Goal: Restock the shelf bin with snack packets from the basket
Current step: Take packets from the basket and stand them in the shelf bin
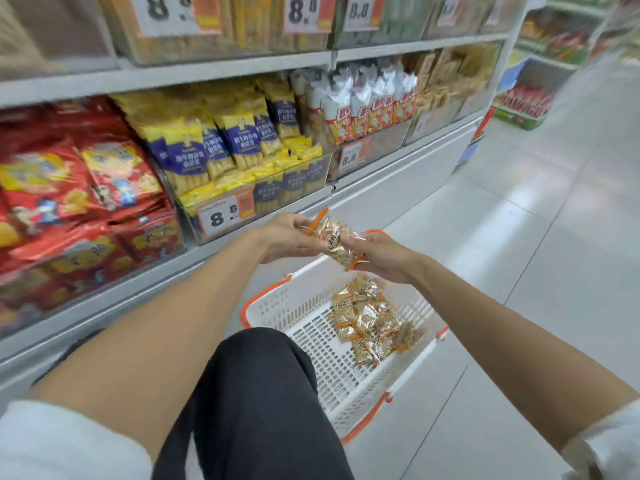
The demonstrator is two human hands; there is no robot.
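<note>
Shop (snack shelves (207, 72), 8.8 price tags (218, 218))

white perforated plastic basket (304, 327) on floor, lower centre | gold foil packets (369, 322) in it | clear shelf bin (294, 183) behind

basket (277, 308) left half open, knee (258, 355) alongside

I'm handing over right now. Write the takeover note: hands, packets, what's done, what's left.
Left hand and right hand: both grip one gold snack packet, held above the white basket.
Basket: on the floor beside the shelf, with a pile of gold packets inside.
Done: one packet lifted out.
Left: put it in the shelf bin, then move the pile. Which bin takes them is not clear from this view.
</note>
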